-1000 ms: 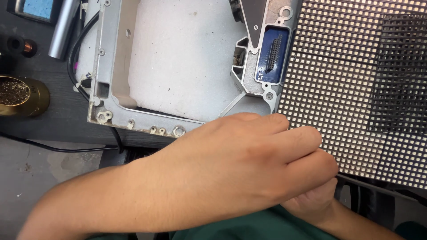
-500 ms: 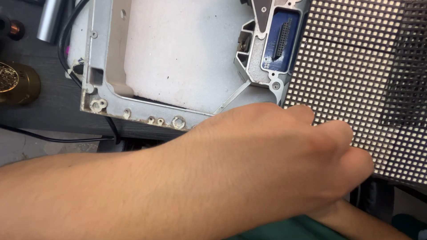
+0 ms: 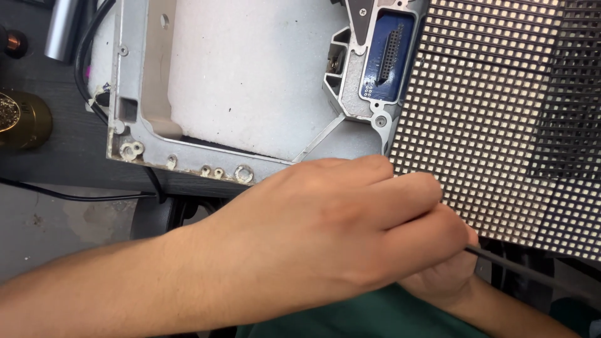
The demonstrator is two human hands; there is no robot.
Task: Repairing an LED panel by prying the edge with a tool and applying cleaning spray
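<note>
Premises: an electronics repair workshop. Evidence: a bare grey metal chassis frame (image 3: 188,150) with screw bosses and a blue multi-pin connector (image 3: 388,56), a dot-grid display panel (image 3: 501,125) laid beside it, black cables (image 3: 81,62), and a brass-coloured pot (image 3: 22,119) on a dark, scuffed worktop (image 3: 56,156).

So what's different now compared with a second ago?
The left hand has slid right along the near edge of the dotted grid panel, covering more of the right hand. A thin dark rod now shows past the fingers. The metal frame and blue connector lie unchanged.
</note>
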